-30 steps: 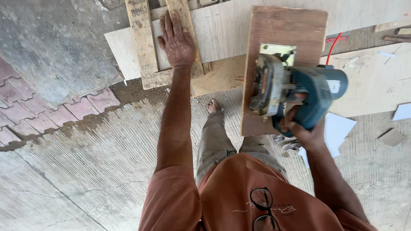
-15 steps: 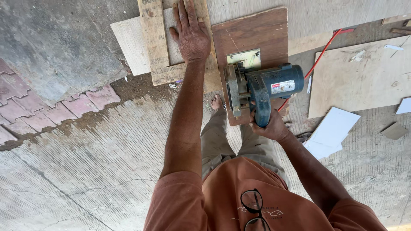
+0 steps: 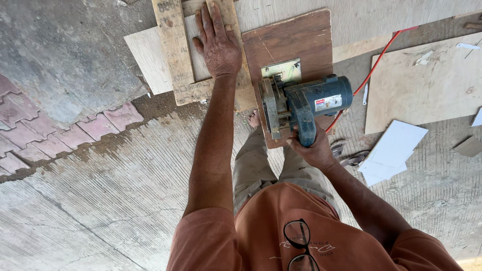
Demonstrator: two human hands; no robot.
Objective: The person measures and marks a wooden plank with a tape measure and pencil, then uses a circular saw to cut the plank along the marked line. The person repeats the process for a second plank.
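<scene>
My left hand (image 3: pixel 218 42) lies flat, fingers spread, on a stack of pale wooden boards (image 3: pixel 175 55). My right hand (image 3: pixel 314 148) grips the handle of a blue circular saw (image 3: pixel 306 103). The saw rests with its metal base plate on a reddish-brown plywood board (image 3: pixel 288 42) that lies beside the pale boards. A red power cord (image 3: pixel 374 68) runs from the saw up to the right. My bare foot (image 3: pixel 254 119) shows just below the boards.
A large pale plywood sheet (image 3: pixel 427 83) lies to the right, with white sheet offcuts (image 3: pixel 391 150) and sandals (image 3: pixel 349 153) near it. The ground is grooved concrete (image 3: pixel 100 200), with reddish paving blocks (image 3: pixel 50 135) at the left. Glasses (image 3: pixel 301 243) hang from my shirt collar.
The saw and brown board have shifted left and lower in view, the saw now set flat on the board. My left hand stays pressed on the pale boards.
</scene>
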